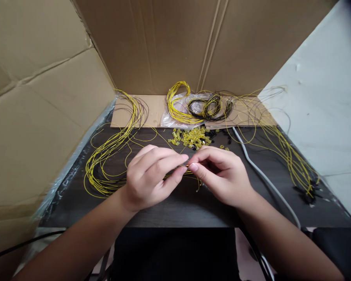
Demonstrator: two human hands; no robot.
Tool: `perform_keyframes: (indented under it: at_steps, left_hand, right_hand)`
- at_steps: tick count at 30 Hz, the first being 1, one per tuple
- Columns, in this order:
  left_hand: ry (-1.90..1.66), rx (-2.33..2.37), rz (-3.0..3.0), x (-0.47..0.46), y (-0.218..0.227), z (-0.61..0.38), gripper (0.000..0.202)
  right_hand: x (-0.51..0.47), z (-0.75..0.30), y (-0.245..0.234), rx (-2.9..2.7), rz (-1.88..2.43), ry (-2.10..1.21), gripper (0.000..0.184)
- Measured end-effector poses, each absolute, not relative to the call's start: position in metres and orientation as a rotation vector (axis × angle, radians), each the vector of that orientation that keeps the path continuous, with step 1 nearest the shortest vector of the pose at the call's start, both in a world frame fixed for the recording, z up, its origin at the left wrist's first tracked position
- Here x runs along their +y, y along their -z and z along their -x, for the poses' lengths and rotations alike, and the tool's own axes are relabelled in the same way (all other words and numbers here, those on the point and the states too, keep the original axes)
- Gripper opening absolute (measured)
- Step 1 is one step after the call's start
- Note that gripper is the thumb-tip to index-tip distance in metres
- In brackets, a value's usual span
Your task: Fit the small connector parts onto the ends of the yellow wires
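Note:
My left hand (155,177) and my right hand (224,175) meet fingertip to fingertip above the middle of the dark table. Between them is a thin yellow wire (187,166), pinched by thumb and forefinger on both sides. Its exact end is too small to make out. Loose yellow wire ends (199,183) show just below the fingertips. Left of my left hand lies a looped bundle of yellow and dark wires (105,171), partly hidden by that hand. Just beyond my hands is a pile of small yellow clear plastic pieces (194,136), with small black pieces (213,133) beside it.
Coiled yellow wire (172,105) and coiled black wire (210,107) rest on a plastic bag at the back. More yellow wires (289,156) with black ends (310,193) spread along the right. A grey cable (260,173) crosses the table (175,214). Cardboard walls (175,47) rise behind and left.

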State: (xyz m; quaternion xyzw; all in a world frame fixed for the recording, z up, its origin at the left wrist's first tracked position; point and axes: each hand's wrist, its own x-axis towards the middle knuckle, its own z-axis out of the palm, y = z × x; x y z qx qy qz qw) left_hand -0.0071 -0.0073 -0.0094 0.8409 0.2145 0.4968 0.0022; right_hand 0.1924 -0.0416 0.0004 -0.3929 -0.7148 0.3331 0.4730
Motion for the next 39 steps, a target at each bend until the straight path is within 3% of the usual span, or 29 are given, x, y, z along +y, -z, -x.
perform_keyframes:
  at_steps: [11, 16, 20, 30, 39]
  left_hand:
    - [-1.462, 0.667, -2.873, -0.002, 0.006, 0.0151, 0.029]
    - [-1.474, 0.753, -2.746, -0.0031, 0.0063, 0.0104, 0.014]
    - [-1.426, 0.797, -2.652, -0.0061, 0.0057, 0.0079, 0.014]
    - [-1.421, 0.748, -2.678, -0.0068, 0.0045, 0.0102, 0.036]
    - [-1.418, 0.71, -2.783, -0.0049, 0.0084, 0.01, 0.022]
  right_hand:
    - [-0.0408, -0.1938, -0.0018, -1.761, 0.984, -0.835, 0.007]
    - [-0.041, -0.1926, -0.0001, -1.841, 1.057, -0.649, 0.004]
    - [-0.0411, -0.1934, 0.0001, -1.862, 1.078, -0.592, 0.002]
    - [-0.0401, -0.1939, -0.003, -1.691, 1.057, -0.952, 0.014]
    - [-0.0386, -0.1937, -0.0004, -1.647, 1.026, -1.028, 0.015]
